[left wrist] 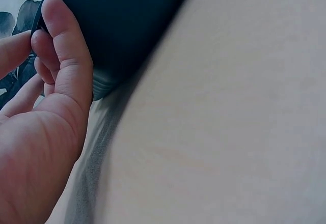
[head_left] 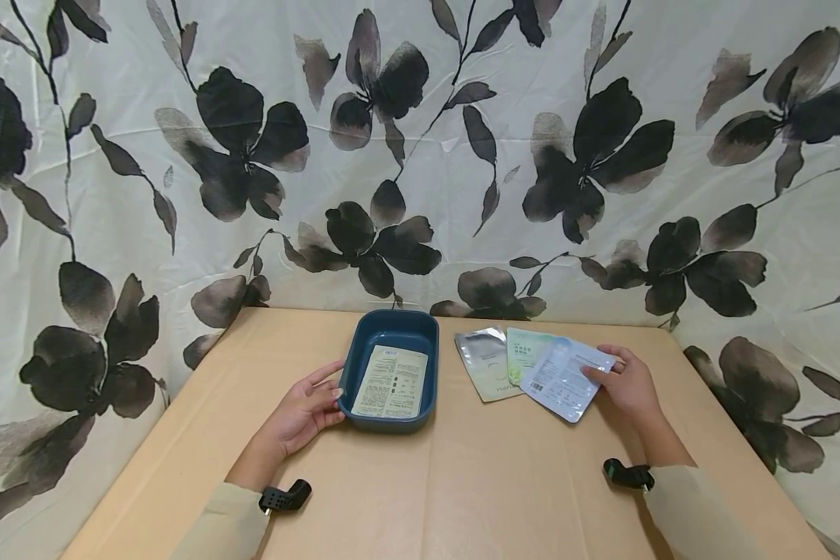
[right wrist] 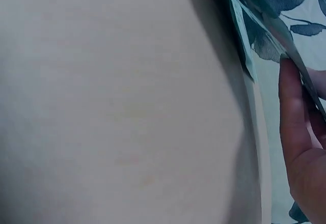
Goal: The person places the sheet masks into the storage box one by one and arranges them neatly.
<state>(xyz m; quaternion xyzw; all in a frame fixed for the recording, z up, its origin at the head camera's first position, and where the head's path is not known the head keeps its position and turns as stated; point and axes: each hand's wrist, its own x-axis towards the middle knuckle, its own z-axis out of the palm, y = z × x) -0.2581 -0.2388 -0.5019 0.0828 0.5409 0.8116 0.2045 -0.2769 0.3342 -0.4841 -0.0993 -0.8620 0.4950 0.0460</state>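
Note:
A dark blue rectangular tray sits on the table left of centre. Inside it lies a cream packet covered with small print. My left hand grips the tray's left side, thumb at the rim; the left wrist view shows fingers against the dark wall. To the right, my right hand pinches a light blue sheet mask packet by its right edge. This packet overlaps a pale green packet, which in turn overlaps a silver packet. In the right wrist view, the held packet appears edge-on, tilted up.
The light wooden table ends at the back against a white cloth with dark floral print. Black wrist cameras are strapped to both wrists, below beige sleeves.

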